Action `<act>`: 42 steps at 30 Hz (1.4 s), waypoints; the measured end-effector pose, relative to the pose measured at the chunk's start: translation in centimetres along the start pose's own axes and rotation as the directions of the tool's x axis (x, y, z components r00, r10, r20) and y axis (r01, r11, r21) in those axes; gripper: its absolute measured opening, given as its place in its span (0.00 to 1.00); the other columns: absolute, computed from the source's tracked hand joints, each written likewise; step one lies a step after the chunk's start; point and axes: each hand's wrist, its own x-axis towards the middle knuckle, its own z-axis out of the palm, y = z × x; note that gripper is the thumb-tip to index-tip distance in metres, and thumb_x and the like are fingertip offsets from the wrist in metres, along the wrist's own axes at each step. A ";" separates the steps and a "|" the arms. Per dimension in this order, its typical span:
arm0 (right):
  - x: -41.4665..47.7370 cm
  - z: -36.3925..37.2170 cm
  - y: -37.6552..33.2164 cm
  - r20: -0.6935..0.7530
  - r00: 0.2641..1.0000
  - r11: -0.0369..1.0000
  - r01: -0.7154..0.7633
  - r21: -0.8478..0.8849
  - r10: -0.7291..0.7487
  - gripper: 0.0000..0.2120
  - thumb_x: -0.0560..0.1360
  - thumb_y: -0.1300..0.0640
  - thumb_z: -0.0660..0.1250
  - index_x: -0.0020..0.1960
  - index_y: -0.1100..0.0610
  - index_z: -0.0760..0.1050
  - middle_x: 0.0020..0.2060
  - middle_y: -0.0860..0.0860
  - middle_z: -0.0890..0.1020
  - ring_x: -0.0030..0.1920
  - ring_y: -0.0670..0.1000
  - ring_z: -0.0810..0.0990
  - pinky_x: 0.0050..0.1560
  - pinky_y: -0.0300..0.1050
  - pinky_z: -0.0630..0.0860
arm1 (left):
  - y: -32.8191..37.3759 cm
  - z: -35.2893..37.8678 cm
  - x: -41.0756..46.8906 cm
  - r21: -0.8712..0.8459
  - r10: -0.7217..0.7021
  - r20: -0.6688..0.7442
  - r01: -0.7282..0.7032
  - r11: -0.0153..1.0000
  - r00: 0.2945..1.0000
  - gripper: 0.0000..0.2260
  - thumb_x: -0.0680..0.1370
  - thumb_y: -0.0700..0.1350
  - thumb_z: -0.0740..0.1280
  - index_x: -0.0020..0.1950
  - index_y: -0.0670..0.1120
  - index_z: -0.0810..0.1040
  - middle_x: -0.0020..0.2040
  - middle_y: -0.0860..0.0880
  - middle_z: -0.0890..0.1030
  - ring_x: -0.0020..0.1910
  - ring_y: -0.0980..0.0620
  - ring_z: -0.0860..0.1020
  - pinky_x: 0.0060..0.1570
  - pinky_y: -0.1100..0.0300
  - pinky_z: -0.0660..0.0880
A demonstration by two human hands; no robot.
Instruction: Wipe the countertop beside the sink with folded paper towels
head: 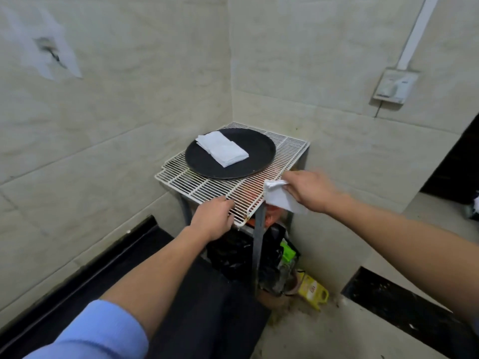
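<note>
While R hand [308, 191] grips paper towel [281, 200] | L hand [213, 218] on rack [197, 186]

You won't find any text you can read here. The yellow container [312, 294] on the floor near the right leg of the rack carries a small round emblem, but it is too blurred to make out. The wall switch box [395, 85] at far right shows only faint, illegible marks.

Tiled kitchen corner, wire rack [207, 182], pan [248, 161]
</note>
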 end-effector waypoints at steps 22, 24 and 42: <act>34.4 3.0 9.2 -0.109 0.927 0.882 0.375 0.285 -0.359 0.08 0.80 0.52 0.57 0.55 0.54 0.71 0.48 0.53 0.79 0.48 0.59 0.76 0.41 0.48 0.64 | -4.4 2.3 18.8 -0.050 -0.606 -0.009 0.605 0.795 0.796 0.13 0.77 0.48 0.63 0.61 0.47 0.74 0.55 0.47 0.75 0.55 0.45 0.75 0.53 0.50 0.74; 36.1 3.7 8.7 -0.067 0.922 0.865 0.381 0.327 -0.380 0.09 0.80 0.51 0.57 0.56 0.53 0.71 0.48 0.53 0.79 0.48 0.58 0.76 0.40 0.47 0.64 | -5.6 2.6 19.7 -0.047 -0.618 -0.006 0.617 0.786 0.786 0.12 0.77 0.48 0.63 0.60 0.47 0.74 0.55 0.47 0.75 0.55 0.44 0.76 0.52 0.50 0.74; 49.6 12.9 3.7 0.204 0.859 0.851 0.381 0.361 -0.471 0.10 0.80 0.52 0.59 0.58 0.52 0.73 0.55 0.53 0.78 0.50 0.54 0.74 0.46 0.46 0.67 | -12.1 5.2 22.5 -0.134 -0.623 -0.075 0.611 0.780 0.779 0.15 0.78 0.47 0.62 0.63 0.46 0.74 0.56 0.46 0.76 0.56 0.46 0.72 0.52 0.49 0.73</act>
